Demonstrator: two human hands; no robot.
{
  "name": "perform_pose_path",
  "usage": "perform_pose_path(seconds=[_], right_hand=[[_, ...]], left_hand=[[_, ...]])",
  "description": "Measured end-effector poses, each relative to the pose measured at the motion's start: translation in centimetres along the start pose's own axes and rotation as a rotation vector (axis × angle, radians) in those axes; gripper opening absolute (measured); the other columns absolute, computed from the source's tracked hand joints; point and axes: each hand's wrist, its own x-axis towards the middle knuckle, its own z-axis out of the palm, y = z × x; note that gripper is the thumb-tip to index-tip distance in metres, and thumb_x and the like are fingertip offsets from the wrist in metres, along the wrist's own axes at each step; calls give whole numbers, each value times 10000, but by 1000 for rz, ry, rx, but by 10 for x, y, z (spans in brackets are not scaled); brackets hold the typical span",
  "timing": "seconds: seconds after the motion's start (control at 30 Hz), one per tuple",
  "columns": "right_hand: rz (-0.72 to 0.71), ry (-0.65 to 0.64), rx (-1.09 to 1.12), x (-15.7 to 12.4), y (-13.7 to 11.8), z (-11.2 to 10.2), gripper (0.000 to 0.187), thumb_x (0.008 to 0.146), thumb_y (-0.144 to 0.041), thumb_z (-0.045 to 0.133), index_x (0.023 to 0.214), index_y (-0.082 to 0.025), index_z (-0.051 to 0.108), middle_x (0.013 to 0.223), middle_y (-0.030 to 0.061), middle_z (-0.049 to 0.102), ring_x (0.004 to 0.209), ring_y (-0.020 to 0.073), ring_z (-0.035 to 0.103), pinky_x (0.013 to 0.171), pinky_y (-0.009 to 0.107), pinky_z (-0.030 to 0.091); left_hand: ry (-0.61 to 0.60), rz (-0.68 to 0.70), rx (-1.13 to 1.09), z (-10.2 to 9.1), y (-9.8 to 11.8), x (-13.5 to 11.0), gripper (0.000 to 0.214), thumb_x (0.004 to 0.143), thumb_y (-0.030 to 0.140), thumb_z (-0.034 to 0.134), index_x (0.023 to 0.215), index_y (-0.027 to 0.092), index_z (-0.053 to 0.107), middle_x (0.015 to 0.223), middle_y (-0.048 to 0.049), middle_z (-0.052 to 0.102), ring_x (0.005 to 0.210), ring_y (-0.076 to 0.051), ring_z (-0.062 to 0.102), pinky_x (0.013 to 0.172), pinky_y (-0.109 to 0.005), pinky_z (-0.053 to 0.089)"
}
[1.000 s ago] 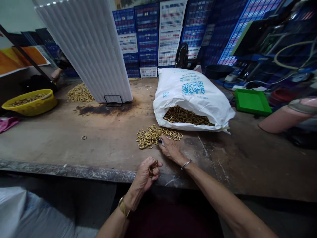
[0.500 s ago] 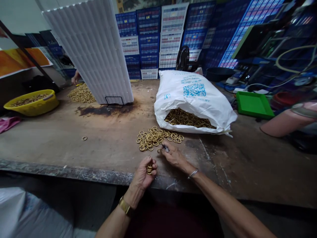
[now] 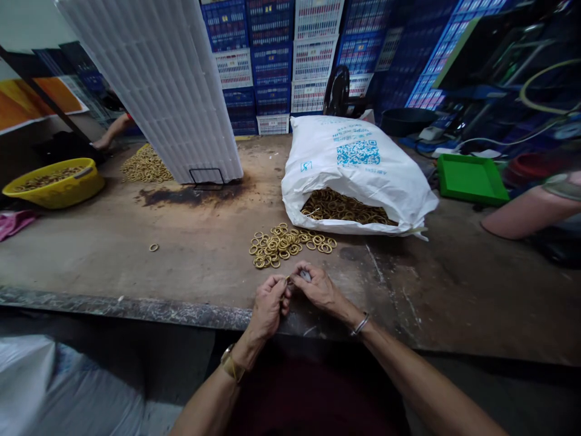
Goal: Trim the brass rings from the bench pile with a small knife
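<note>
My left hand point(image 3: 269, 304) and my right hand point(image 3: 319, 289) meet at the front of the table, fingertips almost touching. Between them shows the edge of a brass-coloured ring point(image 3: 287, 278), pinched by the left fingers. The left hand's lower fingers stay curled; whatever lies in the palm is hidden. My right hand is closed round a small grey tool point(image 3: 305, 275), mostly covered, its kind unclear. Just beyond my hands lies a loose pile of brass-coloured rings point(image 3: 276, 245). A white sack point(image 3: 354, 154) behind it lies on its side, its mouth showing many more rings.
One stray ring point(image 3: 154, 247) lies left on the table point(image 3: 204, 242). Farther left are a yellow basin point(image 3: 59, 192) and another ring heap point(image 3: 143, 166), near a person's arm point(image 3: 113, 131). A tall white ribbed panel stack point(image 3: 172, 91) stands behind. A green tray point(image 3: 472, 178) sits right.
My hands have come together; the right brought its ring to the left fingertips. The rings seen in the left palm are now hidden. The other person's arm has shifted left.
</note>
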Motion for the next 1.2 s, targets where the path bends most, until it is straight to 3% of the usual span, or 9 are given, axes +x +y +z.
perform_pose_path(seconds=[0.3,0.43,0.57,0.63,0.9,1.1,1.2], right_hand=[[99,-6,91,5,12,4,159,766,-326,457,727,-177,497,595,-41,495,527,90,430,524,203,357],[76,67,-62,2,14,0,123,748,-264,440,689,-174,500,579,-29,498,523,98,433,517,205,337],[-147,-104,-259,-9,11,-3,90,726,-160,431,677,-177,506,576,-24,502,521,95,425,521,202,299],[-193,-139,-324,-13,10,-2,80,718,-142,441,676,-179,498,568,-25,497,505,92,410,513,204,281],[-170,-122,-365,-11,9,1,98,724,-125,436,655,-181,478,549,-28,472,492,91,389,500,202,261],[-154,-204,-351,-12,8,-2,94,732,-130,425,687,-177,493,592,-15,515,532,94,429,512,196,272],[-103,-212,-448,-8,8,-7,127,748,-137,412,728,-170,533,625,9,560,543,99,445,514,204,266]], left_hand=[[-80,-8,34,4,0,-4,342,688,467,631,757,161,493,594,47,492,409,-35,392,360,-152,262],[-90,0,12,4,-1,-4,334,694,460,630,775,167,490,619,46,493,421,-35,395,363,-150,259],[-89,35,30,1,-4,-2,317,721,451,612,786,168,485,606,48,491,421,-34,386,367,-145,263],[-84,51,51,0,-5,-1,311,736,450,600,802,168,488,594,50,488,421,-34,386,370,-143,270],[-71,114,117,-2,-8,-1,323,751,479,575,792,173,481,598,52,490,400,-31,364,355,-151,278],[-82,142,170,-4,-8,-2,322,760,483,565,760,170,487,575,59,477,402,-32,360,366,-156,279],[-103,136,186,0,-3,-10,332,751,481,581,726,165,484,554,61,476,381,-24,348,359,-154,260]])
